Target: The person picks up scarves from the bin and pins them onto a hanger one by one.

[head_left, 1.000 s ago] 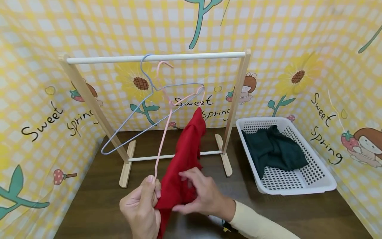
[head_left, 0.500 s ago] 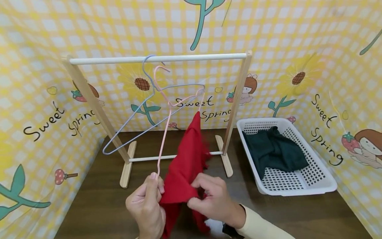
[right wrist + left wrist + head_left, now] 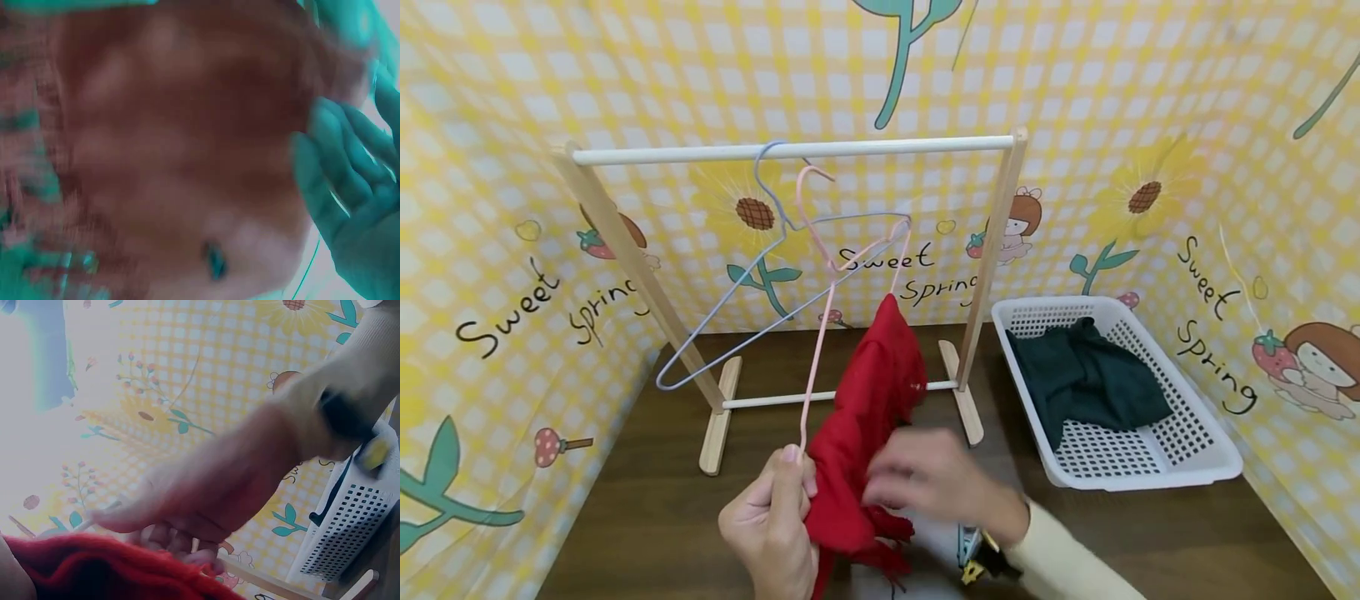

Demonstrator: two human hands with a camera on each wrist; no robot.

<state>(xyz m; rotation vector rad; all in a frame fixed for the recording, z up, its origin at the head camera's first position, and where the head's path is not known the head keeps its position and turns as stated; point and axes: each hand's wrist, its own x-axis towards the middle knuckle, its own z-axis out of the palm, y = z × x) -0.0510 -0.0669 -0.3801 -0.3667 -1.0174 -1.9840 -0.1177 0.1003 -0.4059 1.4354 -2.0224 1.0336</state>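
Observation:
My left hand grips the lower corner of a pink clothes hanger, which tilts away from me with its hook toward the rack. A red fringed scarf drapes over the hanger's bottom bar, its near part bunched by the left hand. Beside the scarf's right side is my right hand, blurred, its fingers loosely bent around nothing. In the right wrist view, the fingers of that hand lie alongside the scarf's broad surface. The left wrist view shows the right hand just beyond the red fabric.
A blue hanger hangs from the white top rod of a small wooden rack, behind the pink one. To the right, a white basket holds a dark green cloth. Patterned fabric walls surround the brown table.
Half a second ago my right hand pinched and pulled out the scarf's near edge; now it has let go and the fabric has dropped back. The left hand keeps its grip on the hanger.

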